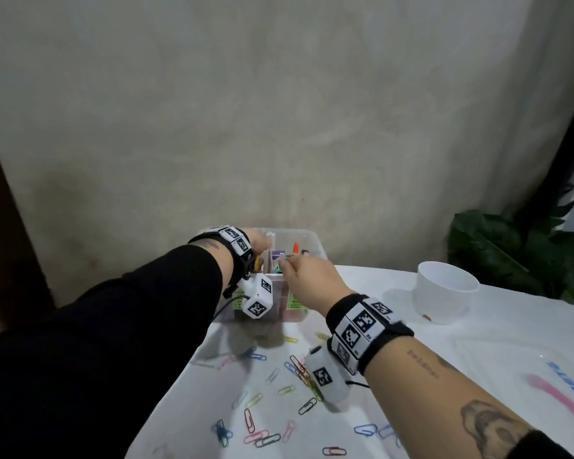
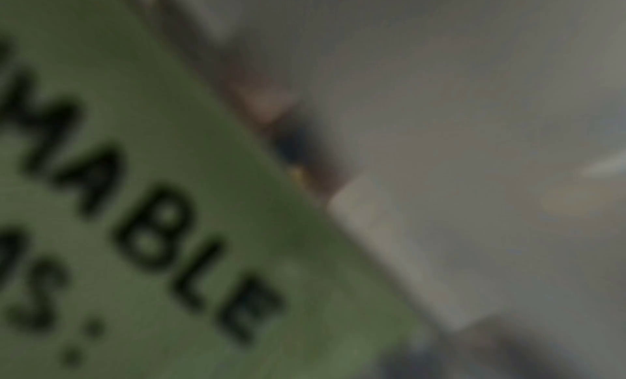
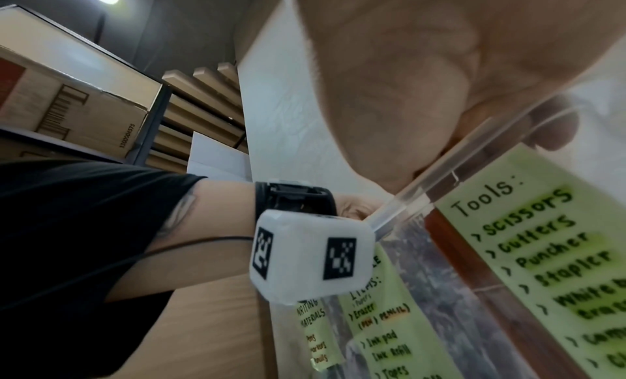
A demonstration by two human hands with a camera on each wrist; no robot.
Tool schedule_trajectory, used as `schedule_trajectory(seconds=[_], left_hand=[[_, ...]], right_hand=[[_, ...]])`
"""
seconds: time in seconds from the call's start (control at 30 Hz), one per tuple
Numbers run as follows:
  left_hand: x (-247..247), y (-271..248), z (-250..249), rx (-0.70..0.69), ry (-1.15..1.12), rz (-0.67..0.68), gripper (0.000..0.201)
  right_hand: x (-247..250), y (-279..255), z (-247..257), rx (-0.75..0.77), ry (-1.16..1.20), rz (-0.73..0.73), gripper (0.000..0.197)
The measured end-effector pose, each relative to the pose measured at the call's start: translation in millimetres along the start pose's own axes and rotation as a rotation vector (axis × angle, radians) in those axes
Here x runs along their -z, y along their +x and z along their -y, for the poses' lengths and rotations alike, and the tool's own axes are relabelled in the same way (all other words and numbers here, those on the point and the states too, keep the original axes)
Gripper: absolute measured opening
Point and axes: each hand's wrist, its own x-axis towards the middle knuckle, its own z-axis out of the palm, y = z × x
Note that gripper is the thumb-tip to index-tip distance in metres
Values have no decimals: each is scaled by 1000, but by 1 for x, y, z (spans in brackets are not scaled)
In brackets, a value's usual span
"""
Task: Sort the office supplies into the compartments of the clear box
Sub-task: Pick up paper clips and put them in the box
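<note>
— Hands first: where are they?

— Both are up at the clear box (image 1: 307, 234), which stands at the far edge of the counter (image 1: 444, 359). The right hand (image 1: 307, 276) hovers over the near rim, fingers (image 1: 287, 264) pinched together on something small and pale. From where I stand I cannot make out what it is. The left hand (image 1: 257, 240) is at the box's left end, mostly hidden behind its wrist strap, so whether its fingers are curled or loose I cannot tell.

— And the labels?

— Green cards (image 3: 528, 264) are stuck to the front wall. The right wrist camera reads "Tools" with scissors, cutters, puncher and stapler on one of them, and "Writing materials" on a card further left. An orange marker (image 1: 295, 248) already stands upright inside.

— What is left to sort?

— Coloured paper clips (image 1: 299, 369) lie scattered on the counter nearer the person than the box, beneath and behind the right wrist. A white cup (image 1: 444, 301) sits off to the right.

— So what does the next move turn on?

— My guess: the pinched piece sits directly above the compartments, so it only needs lowering straight down. After that the clips lie back toward the body, and the right hand is the nearer one.
</note>
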Motion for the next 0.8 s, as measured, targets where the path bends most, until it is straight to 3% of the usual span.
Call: schedule_trajectory(seconds=[0.2, 0.33, 0.6, 0.8], left_hand=[[-12, 3, -4, 56, 122, 99, 77], [-12, 11, 3, 36, 270, 23, 82], [-16, 37, 4, 126, 53, 151, 109], [-13, 16, -1, 135, 5, 233, 97]], right_hand=[[-2, 4, 0, -31, 11, 7, 43], [-1, 3, 1, -33, 5, 14, 44], [-1, 4, 2, -47, -17, 20, 40], [0, 2, 3, -52, -13, 8, 38]])
